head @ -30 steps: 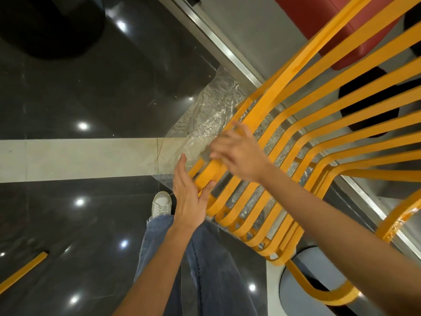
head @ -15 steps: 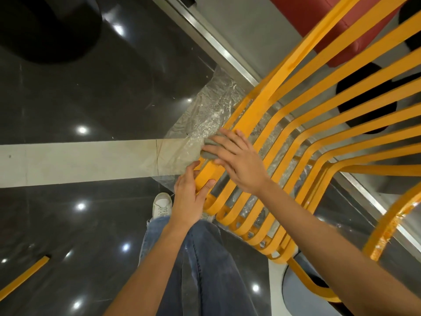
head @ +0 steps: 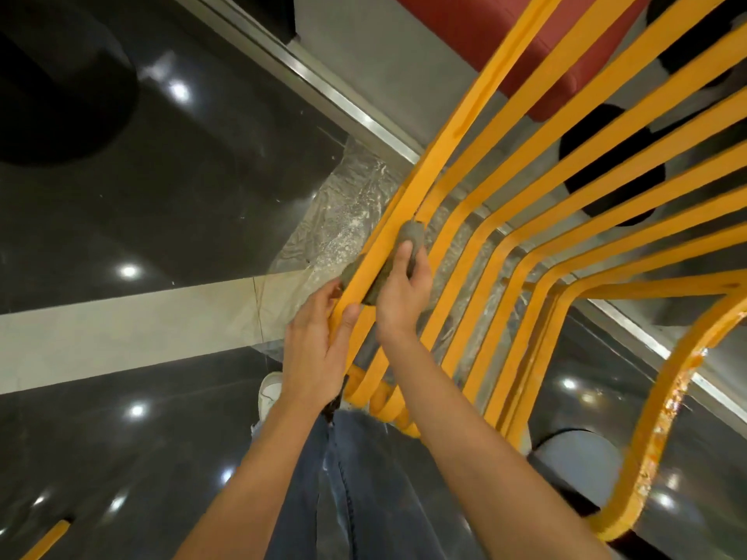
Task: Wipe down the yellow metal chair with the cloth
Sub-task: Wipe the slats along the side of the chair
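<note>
The yellow metal chair (head: 521,163) fills the right half of the view, its curved flat slats fanning out from a bundle near my legs. A small grey cloth (head: 410,236) is wrapped around the outermost left slat. My right hand (head: 402,293) grips that cloth against the slat, fingers curled under it and thumb on top. Just below, my left hand (head: 319,341) holds the same slat, thumb on its upper face and fingers behind it.
Dark polished floor (head: 174,187) with a pale stone strip (head: 121,321) lies to the left. Crumpled clear plastic sheet (head: 343,220) sits under the chair. A metal floor rail (head: 323,90) runs diagonally; a red seat (head: 485,38) stands beyond. My jeans and white shoe (head: 269,392) are below.
My right hand went from lying flat over the slats to wrapping the cloth round the outer slat. My left hand closed round the same slat. The view tilted closer.
</note>
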Demonstrator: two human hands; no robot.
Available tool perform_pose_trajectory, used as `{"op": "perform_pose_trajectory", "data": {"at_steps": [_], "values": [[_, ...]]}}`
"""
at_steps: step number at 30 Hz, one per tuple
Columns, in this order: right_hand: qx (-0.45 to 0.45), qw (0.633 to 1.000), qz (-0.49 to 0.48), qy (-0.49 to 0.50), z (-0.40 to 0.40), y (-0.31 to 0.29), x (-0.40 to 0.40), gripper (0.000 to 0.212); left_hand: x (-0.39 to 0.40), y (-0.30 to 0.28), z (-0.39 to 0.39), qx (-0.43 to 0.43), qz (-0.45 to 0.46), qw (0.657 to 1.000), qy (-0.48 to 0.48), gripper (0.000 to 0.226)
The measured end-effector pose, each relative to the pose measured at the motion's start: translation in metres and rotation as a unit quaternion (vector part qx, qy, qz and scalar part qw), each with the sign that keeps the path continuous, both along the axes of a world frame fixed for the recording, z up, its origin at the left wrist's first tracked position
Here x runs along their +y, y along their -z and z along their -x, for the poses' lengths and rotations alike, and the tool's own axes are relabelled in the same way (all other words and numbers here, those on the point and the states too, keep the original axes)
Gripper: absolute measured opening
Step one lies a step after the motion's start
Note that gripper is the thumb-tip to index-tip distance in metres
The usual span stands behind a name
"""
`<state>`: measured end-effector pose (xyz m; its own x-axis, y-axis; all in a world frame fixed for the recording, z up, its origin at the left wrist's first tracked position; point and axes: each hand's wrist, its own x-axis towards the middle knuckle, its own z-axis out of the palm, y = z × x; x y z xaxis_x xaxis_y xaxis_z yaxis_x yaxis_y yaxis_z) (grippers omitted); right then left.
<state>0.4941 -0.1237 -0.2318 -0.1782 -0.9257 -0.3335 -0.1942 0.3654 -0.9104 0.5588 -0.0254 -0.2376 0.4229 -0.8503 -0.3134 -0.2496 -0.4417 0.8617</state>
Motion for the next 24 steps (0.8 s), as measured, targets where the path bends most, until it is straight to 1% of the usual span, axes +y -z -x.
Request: {"op": "perform_pose_trajectory", "data": {"at_steps": [2,4,5,7,9,11,12,13,14,15,16,17,18,20,21,22,24], "values": [[-0.060,0.993,-0.069,0.072,0.000,-0.005,-0.052,0.026,-0.020,-0.004,-0.003,-0.032,-0.006,0.999,0.014,0.067],[-0.126,0.982,-0.097,0.103,0.002,-0.012,-0.091,0.023,-0.035,-0.003,-0.002,-0.063,-0.017,0.997,0.028,0.065],[-0.133,0.981,-0.099,0.099,0.003,-0.014,-0.097,0.023,-0.040,-0.003,-0.001,-0.077,-0.023,0.996,0.039,0.065],[-0.118,0.983,-0.123,0.069,0.009,-0.021,-0.084,0.027,-0.049,-0.001,0.002,-0.095,-0.039,0.992,0.073,0.062],[-0.141,0.976,-0.163,0.037,0.023,-0.026,-0.060,0.024,-0.057,0.001,0.002,-0.105,-0.055,0.987,0.107,0.058],[-0.171,0.967,-0.187,0.020,0.039,-0.028,-0.057,0.021,-0.068,0.003,0.001,-0.109,-0.064,0.983,0.130,0.059],[-0.180,0.968,-0.175,0.026,0.046,-0.032,-0.064,0.020,-0.073,0.002,0.001,-0.106,-0.064,0.983,0.138,0.060],[-0.177,0.974,-0.138,0.031,0.051,-0.036,-0.075,0.019,-0.079,0.001,0.000,-0.102,-0.060,0.982,0.144,0.061],[-0.143,0.987,-0.074,0.022,0.055,-0.040,-0.089,0.019,-0.086,0.000,0.000,-0.100,-0.053,0.982,0.149,0.063],[-0.071,0.997,0.006,-0.002,0.059,-0.042,-0.105,0.020,-0.094,-0.002,0.000,-0.101,-0.047,0.982,0.153,0.064],[0.024,0.996,0.086,-0.031,0.061,-0.044,-0.122,0.022,-0.104,-0.003,0.000,-0.104,-0.042,0.981,0.158,0.064],[0.113,0.980,0.157,-0.056,0.062,-0.046,-0.139,0.024,-0.114,-0.004,0.000,-0.110,-0.037,0.980,0.163,0.061],[0.183,0.955,0.220,-0.074,0.062,-0.049,-0.159,0.026,-0.123,-0.004,0.000,-0.117,-0.032,0.978,0.167,0.056],[0.271,0.892,0.343,-0.117,0.059,-0.051,-0.195,0.029,-0.139,-0.003,0.003,-0.130,-0.021,0.976,0.172,0.048],[0.294,0.865,0.381,-0.144,0.057,-0.050,-0.210,0.030,-0.144,-0.002,0.005,-0.133,-0.025,0.975,0.174,0.047],[0.311,0.846,0.396,-0.175,0.054,-0.044,-0.217,0.031,-0.146,-0.001,0.007,-0.135,-0.031,0.975,0.174,0.046],[0.349,0.805,0.396,-0.270,0.054,-0.023,-0.206,0.034,-0.147,0.001,0.011,-0.141,-0.034,0.975,0.166,0.046]]}}
